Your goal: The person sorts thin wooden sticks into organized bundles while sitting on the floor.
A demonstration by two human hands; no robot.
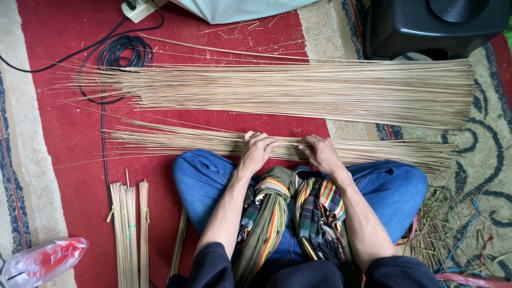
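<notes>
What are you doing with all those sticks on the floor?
A person sits cross-legged on a red rug. Both hands, the left hand and right hand, press on a thin row of sticks just in front of the knees. A bigger pile lies farther out. Tied bundles rest beside the left leg. A striped scarf hangs in the lap.

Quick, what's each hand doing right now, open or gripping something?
Left hand: fingers curled down on the near bundle of thin sticks; a closed grip cannot be told.
Right hand: the same, on that bundle.
</notes>
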